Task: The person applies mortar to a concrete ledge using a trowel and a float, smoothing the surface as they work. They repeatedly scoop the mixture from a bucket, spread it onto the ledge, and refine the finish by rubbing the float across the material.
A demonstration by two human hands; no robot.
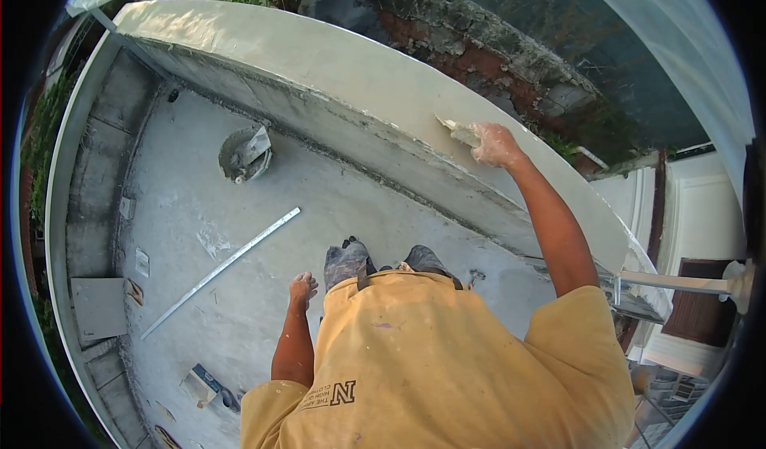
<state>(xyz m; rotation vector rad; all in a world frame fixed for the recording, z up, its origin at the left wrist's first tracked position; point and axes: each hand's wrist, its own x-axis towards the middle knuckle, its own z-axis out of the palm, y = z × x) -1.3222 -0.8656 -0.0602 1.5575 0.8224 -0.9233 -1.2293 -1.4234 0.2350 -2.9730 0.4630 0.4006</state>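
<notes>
My right hand (496, 144) is closed around a plaster-smeared putty knife (459, 132), its tip at the smooth top of the low wall (351, 70). Whitish plaster coats the fingers of that hand. My left hand (303, 289) hangs low beside my body above the floor, empty, with its fingers loosely apart. On the floor by the wall stands a round bucket (231, 170) with plaster on its rim. A flat trowel (257, 146) rests across its mouth.
A long metal straightedge (223, 272) lies diagonally on the concrete floor (239, 233). A grey board (99, 308) leans against the left wall. Near it lies a blue-edged tool (206, 379). Beyond the low wall are rubble and a brick ledge (487, 66). A pole (674, 281) crosses at right.
</notes>
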